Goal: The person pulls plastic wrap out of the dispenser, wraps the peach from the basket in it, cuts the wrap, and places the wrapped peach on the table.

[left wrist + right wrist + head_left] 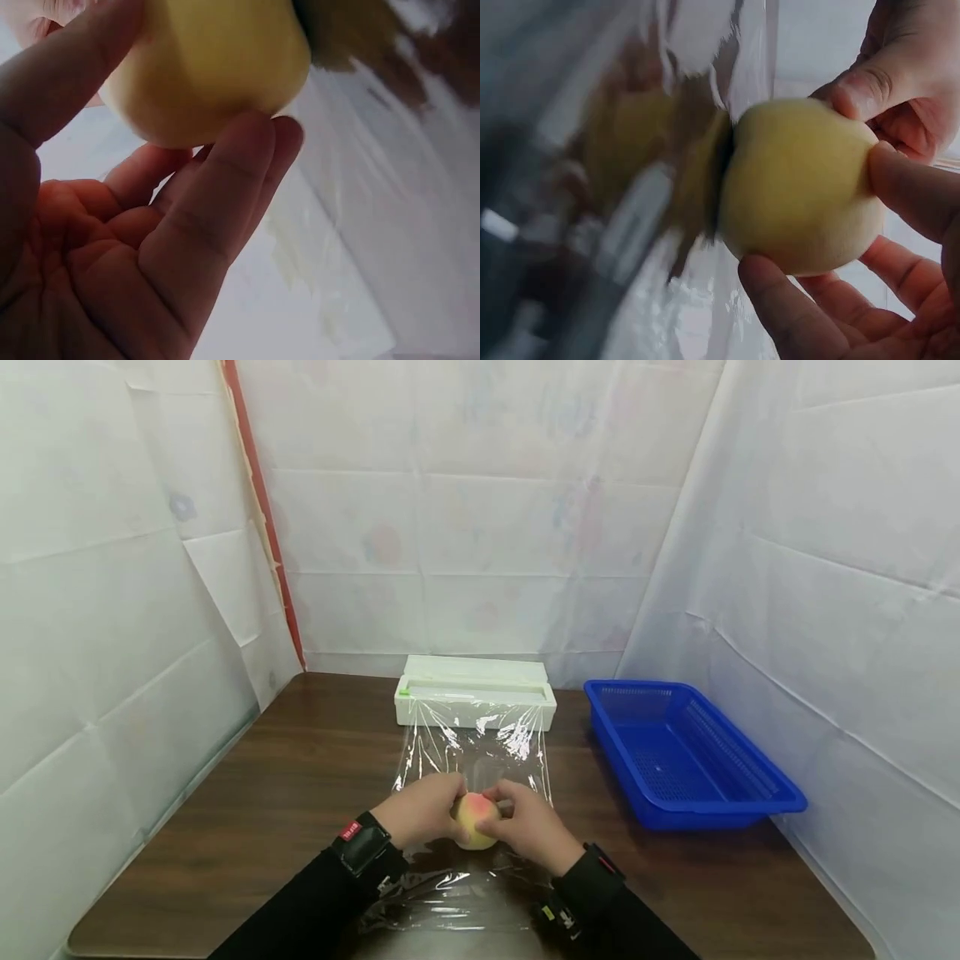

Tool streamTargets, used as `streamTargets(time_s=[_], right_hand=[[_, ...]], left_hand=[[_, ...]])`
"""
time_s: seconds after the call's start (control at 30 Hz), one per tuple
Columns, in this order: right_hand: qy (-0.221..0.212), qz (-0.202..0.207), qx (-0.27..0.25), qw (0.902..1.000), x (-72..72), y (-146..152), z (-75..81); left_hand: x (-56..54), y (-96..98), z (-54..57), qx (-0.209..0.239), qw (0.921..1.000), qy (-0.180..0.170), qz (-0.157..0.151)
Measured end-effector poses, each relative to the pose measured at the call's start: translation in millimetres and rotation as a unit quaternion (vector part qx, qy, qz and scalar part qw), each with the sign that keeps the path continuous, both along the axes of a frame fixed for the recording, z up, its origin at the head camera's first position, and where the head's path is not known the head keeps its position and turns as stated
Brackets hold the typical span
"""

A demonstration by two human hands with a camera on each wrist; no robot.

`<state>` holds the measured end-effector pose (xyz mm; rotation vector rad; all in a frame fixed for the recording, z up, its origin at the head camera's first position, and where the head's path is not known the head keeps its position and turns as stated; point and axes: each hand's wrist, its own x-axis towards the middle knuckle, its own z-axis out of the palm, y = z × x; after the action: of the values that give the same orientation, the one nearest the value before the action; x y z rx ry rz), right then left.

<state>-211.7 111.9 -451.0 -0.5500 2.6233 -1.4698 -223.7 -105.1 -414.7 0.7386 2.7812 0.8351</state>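
A peach (476, 821), yellow with a pink blush on top, sits between both hands over a sheet of clear plastic wrap (517, 739). My left hand (425, 811) grips its left side, with thumb and fingertips on the skin in the left wrist view. From the right, my right hand (534, 828) pinches the same peach between thumb and fingers. The right wrist view shows the yellow side of the peach (802, 191) right at the shiny wrap, which mirrors it. The wrap runs from a white box (474, 714) at the back toward the front edge.
At the right stands a blue plastic basket (645, 793) with slotted sides. The white box has its lid raised and a small green piece at its left end. White sheeting (487, 527) encloses the brown wooden table (300, 760) at the back and sides.
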Motion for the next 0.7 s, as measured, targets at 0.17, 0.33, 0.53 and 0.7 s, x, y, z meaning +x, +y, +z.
streamTargets(time_s=[0.17, 0.33, 0.53, 0.7], right_hand=[[-0.004, 0.01, -0.001, 0.9999, -0.4, 2.2, -0.4], [0.026, 0.022, 0.016, 0.9993, -1.4, 2.5, 3.3], [0.032, -0.029, 0.057, 0.9974, 8.2, 19.9, 18.7], [0.097, -0.062, 0.111, 0.9871, 19.5, 35.9, 34.0]], left_hand=[[-1.4, 3.8, 0.4, -0.013, 0.9999, 0.005, 0.0], [-3.5, 2.0, 0.9, -0.014, 0.9998, 0.013, 0.004], [4.4, -4.2, 6.2, -0.022, 0.9987, 0.04, 0.022], [22.2, -18.8, 13.7, -0.04, 0.9951, 0.07, 0.058]])
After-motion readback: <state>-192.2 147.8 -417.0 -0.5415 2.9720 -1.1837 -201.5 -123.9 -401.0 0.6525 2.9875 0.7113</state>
